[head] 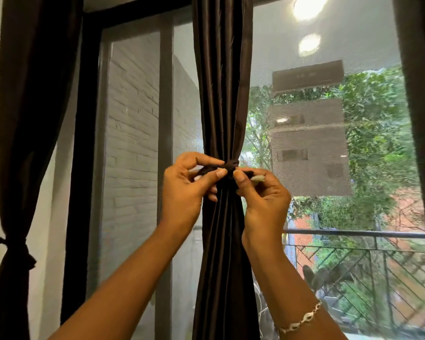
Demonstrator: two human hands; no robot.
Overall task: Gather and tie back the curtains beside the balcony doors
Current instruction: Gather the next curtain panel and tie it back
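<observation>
— Which curtain was it?

— The middle curtain [221, 94], dark brown, hanging where the two panes met. It was drawn into a narrow bunch at the height of the hands and fanned out again below.

— What held it in?

— A dark tie band [232, 165] wrapped round the bunch, with a knot at the front.

— And the hands?

— The left hand [184, 190] pinched one end of the tie band between thumb and forefinger, just left of the knot, with the other fingers curled in underneath. The right hand [264, 197] pinched the other end the same way, just right of the knot. The two thumb tips were close together. Both hands were up against the front of the cloth. A bracelet [302, 320] sat on the right wrist.

— Was anything else tied?

— The left curtain [22, 119], by the wall, was cinched low down with its own tie [17, 244]. A strip of a third curtain [422, 94] showed at the far right edge. I could not tell whether that one was tied.

— And outside?

— Through the mesh I saw a balcony railing [353, 234] with green trees beyond it. There was a white brick wall [130, 114] on the left.
</observation>
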